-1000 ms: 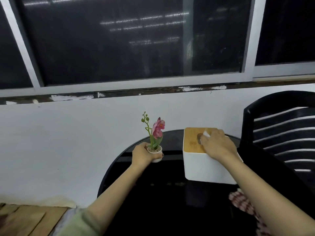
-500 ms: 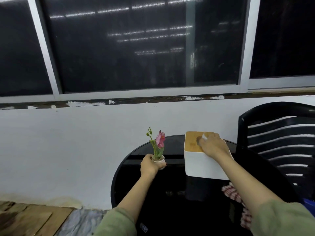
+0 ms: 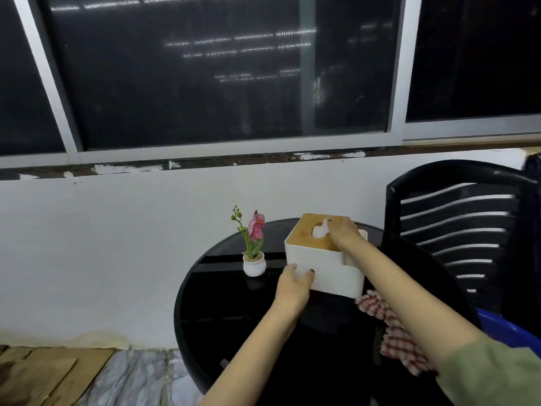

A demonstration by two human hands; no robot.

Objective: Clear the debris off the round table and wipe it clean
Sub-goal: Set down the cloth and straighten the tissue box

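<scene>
A white tissue box (image 3: 330,268) with a wooden lid stands at the back of the round black table (image 3: 234,317). My left hand (image 3: 294,284) grips the box's near left corner. My right hand (image 3: 341,231) rests on the lid and pinches a white tissue (image 3: 319,231) sticking out of the slot. A small white pot with a pink flower (image 3: 254,260) stands on the table to the left of the box, free of my hands. A red-checked cloth (image 3: 392,332) lies on the table's right side, partly hidden under my right forearm.
A black plastic chair (image 3: 456,230) stands close against the table's right side, with something blue (image 3: 509,329) below it. A white wall and dark windows lie just behind the table. Cardboard (image 3: 38,373) covers the floor at the lower left.
My left hand set the flower pot down on the table and moved right onto the tissue box corner. My right hand stayed on the lid, now pinching the tissue.
</scene>
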